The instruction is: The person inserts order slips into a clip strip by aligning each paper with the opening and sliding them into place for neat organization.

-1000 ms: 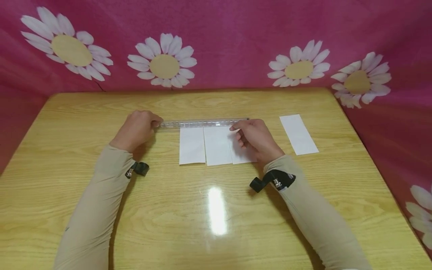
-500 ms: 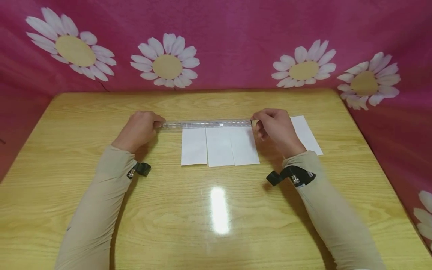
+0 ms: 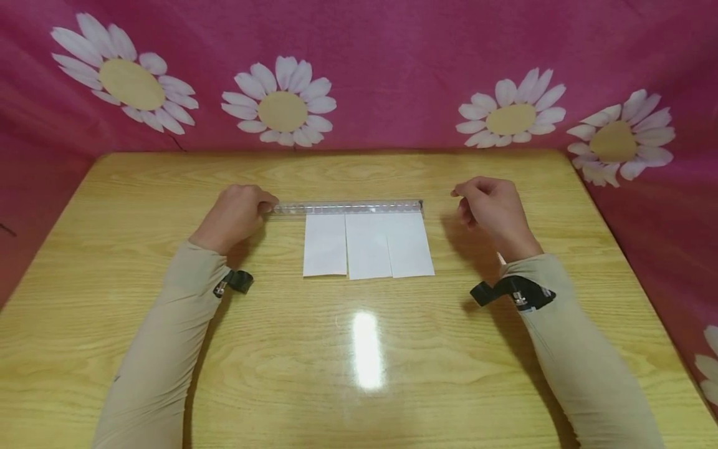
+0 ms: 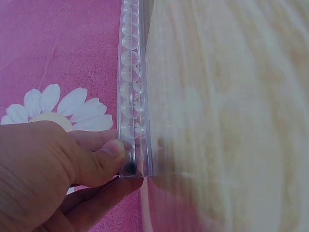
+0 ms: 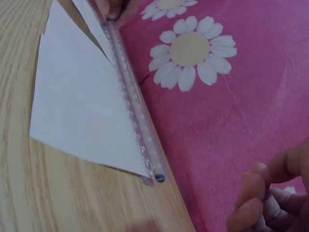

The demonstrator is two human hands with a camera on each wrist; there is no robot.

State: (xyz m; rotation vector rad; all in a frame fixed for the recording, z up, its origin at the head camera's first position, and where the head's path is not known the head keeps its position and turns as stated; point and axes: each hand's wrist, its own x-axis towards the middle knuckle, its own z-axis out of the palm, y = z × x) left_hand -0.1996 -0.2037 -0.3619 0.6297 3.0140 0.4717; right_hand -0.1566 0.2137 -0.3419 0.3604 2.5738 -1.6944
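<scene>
A long clear ruler-like plastic bar (image 3: 348,207) with a row of round shapes along it lies across the table. My left hand (image 3: 232,215) pinches its left end; in the left wrist view the thumb (image 4: 113,149) presses on that end. Several white paper pieces (image 3: 325,246) lie side by side below the bar, their top edges right at it. The bar's dark-tipped right end (image 5: 160,178) is free. To the right of it my right hand (image 3: 493,209) hovers with loosely bent fingers (image 5: 248,212) and nothing between them.
Another white paper piece (image 3: 501,258) is mostly hidden under the right hand and wrist. A pink cloth (image 3: 392,75) with white flowers hangs behind the wood-grain table (image 3: 280,362). Black straps (image 3: 521,293) sit on both sleeved wrists.
My right hand has slid rightward along the bar to its right end, then left it and moved farther right, over the separate paper piece. The left hand keeps its pinch on the left end.
</scene>
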